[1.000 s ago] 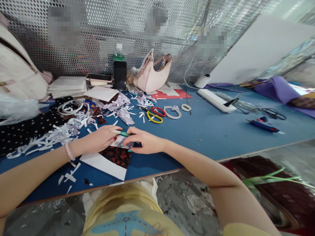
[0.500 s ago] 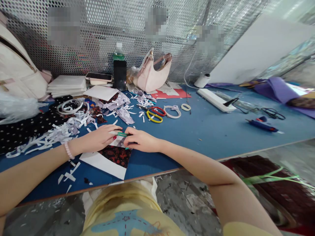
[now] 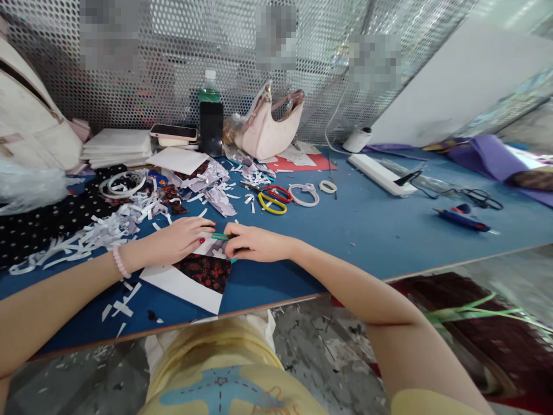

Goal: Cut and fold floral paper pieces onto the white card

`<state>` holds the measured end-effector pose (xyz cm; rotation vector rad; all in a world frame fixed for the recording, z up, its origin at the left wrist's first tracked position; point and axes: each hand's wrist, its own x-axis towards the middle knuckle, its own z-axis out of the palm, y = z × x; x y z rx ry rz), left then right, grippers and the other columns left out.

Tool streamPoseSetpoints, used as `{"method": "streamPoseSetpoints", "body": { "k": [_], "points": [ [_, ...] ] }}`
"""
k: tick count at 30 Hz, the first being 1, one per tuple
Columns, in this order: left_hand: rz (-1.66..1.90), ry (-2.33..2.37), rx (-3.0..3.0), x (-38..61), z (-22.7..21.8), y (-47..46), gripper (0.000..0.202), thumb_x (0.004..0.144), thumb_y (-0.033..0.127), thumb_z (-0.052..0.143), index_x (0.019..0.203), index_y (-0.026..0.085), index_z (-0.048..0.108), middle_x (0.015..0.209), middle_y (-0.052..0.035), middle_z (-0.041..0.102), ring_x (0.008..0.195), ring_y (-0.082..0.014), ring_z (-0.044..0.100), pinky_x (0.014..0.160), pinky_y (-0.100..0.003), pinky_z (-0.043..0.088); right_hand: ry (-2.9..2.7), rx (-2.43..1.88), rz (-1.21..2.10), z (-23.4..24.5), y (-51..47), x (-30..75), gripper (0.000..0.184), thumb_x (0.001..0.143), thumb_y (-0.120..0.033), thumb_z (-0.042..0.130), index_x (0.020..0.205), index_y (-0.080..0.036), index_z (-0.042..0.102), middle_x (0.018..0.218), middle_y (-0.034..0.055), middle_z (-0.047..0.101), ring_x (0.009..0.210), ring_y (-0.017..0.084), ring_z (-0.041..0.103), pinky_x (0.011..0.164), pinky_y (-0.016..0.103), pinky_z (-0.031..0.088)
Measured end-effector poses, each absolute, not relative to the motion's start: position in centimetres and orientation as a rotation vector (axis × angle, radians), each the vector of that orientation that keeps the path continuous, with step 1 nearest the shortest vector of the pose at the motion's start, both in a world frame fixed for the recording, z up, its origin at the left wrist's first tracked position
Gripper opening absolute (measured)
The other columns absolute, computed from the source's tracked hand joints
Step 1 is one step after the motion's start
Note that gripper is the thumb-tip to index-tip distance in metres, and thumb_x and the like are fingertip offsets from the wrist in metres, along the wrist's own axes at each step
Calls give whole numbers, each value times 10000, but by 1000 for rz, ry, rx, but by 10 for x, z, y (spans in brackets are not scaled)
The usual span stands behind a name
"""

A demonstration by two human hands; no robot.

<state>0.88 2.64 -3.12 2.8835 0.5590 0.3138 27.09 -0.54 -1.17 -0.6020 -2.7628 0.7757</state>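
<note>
My left hand (image 3: 184, 237) lies with fingers stretched out, pressing down on the patterned paper pieces near the table's front edge. My right hand (image 3: 253, 241) is closed around a slim green tool (image 3: 221, 236), whose thin end points left toward my left fingertips. Its exact kind is mostly hidden by my fingers. Beneath both hands shows a grey-lilac piece with white shapes (image 3: 216, 248). Closer to me lie a dark piece with a red floral print (image 3: 207, 273) and a curved white paper strip (image 3: 185, 290).
Beyond my hands lie scissors with red and yellow handles (image 3: 273, 202), a white ring (image 3: 305, 195) and a tape roll (image 3: 328, 187). Paper scraps (image 3: 101, 230) cover the left. A blue glue gun (image 3: 464, 221) lies right; a handbag (image 3: 273, 135) stands behind.
My right hand has shifted slightly to the right with the green tool, away from my left fingers. My left hand stays almost in place.
</note>
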Motion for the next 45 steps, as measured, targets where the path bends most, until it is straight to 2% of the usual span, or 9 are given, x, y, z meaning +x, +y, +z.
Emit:
{"method": "streamPoseSetpoints", "body": {
  "k": [7,14,21,26,31,34,45],
  "points": [
    [287,587,2854,12,-26,24,379,1001,236,323,1316,168,522,1409,-128,522,1336,-231,443,1125,-454,366,-2743,-605,896,-2,1,284,119,920,-168,527,889,-170,642,975,43,445,908,142,477,882,272,412],
    [272,606,2841,11,-26,25,390,1008,248,309,1329,180,519,1423,-115,513,1344,-227,433,1140,-453,347,-2736,-563,932,-2,-3,283,115,900,-226,577,971,-166,644,1033,60,471,979,156,474,928,294,403],
    [287,612,2829,10,-28,25,409,1004,265,321,1348,154,512,1403,-137,531,1332,-246,446,1128,-455,359,-2621,-663,895,0,4,288,242,865,-92,408,904,-163,636,967,58,481,879,155,497,858,301,413],
    [252,630,2832,10,-28,25,397,1009,275,335,1328,161,541,1427,-113,522,1350,-224,432,1161,-436,315,-2456,-799,789,0,10,293,252,880,-128,381,959,-175,616,943,63,532,897,174,509,860,320,414],
    [266,629,2835,11,-27,26,395,1004,278,342,1338,180,529,1426,-107,522,1336,-226,447,1142,-438,340,-2294,-945,557,-10,23,299,259,846,-106,385,849,-193,629,862,41,569,824,162,538,809,303,430],
    [253,629,2839,10,-26,26,399,1003,269,333,1337,171,527,1429,-115,515,1337,-234,444,1136,-442,346,-2229,-974,464,-18,33,304,284,821,-81,385,854,-186,647,838,39,567,807,159,551,792,299,441],
    [321,700,2869,7,-20,28,381,990,223,327,1287,141,551,1393,-135,529,1309,-244,459,1128,-449,364,-2119,-1026,422,-28,49,313,346,702,-44,398,875,-190,660,920,60,636,896,185,579,847,342,449]
  ]
}}
